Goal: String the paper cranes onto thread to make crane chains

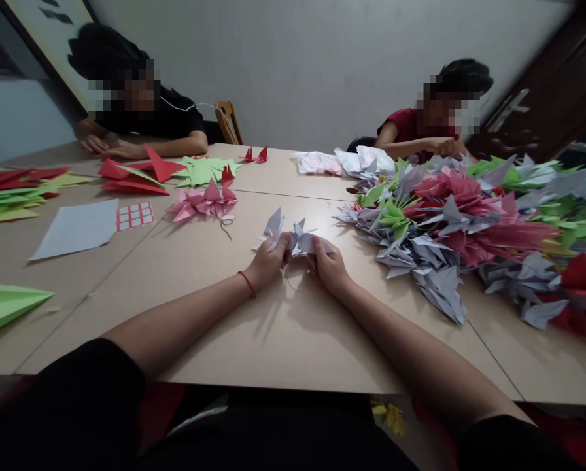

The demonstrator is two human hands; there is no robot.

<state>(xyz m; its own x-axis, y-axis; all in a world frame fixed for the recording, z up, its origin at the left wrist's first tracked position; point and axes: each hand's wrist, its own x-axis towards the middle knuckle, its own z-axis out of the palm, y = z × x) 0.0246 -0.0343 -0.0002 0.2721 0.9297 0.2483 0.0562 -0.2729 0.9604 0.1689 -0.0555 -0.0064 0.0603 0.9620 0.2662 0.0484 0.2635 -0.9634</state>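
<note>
Between my two hands, above the middle of the table, is a white origami crane [300, 239]. My left hand [269, 260], with a red cord at the wrist, pinches its left side. On the other side my right hand [331, 263] grips the right wing between thumb and fingers. Another white folded crane [274, 222] shows just behind my left fingers; whether it touches them I cannot tell. A thin string [289, 280] hangs below the paper. The fingertips under the crane are hidden.
A big heap of folded cranes [479, 216] covers the right side. To the left lie pink cranes [202, 201], a white sheet [77, 226], a red-bordered label sheet [135, 216] and a green paper plane [11, 306]. Two people [140, 121] [420, 134] sit across the table [254, 340].
</note>
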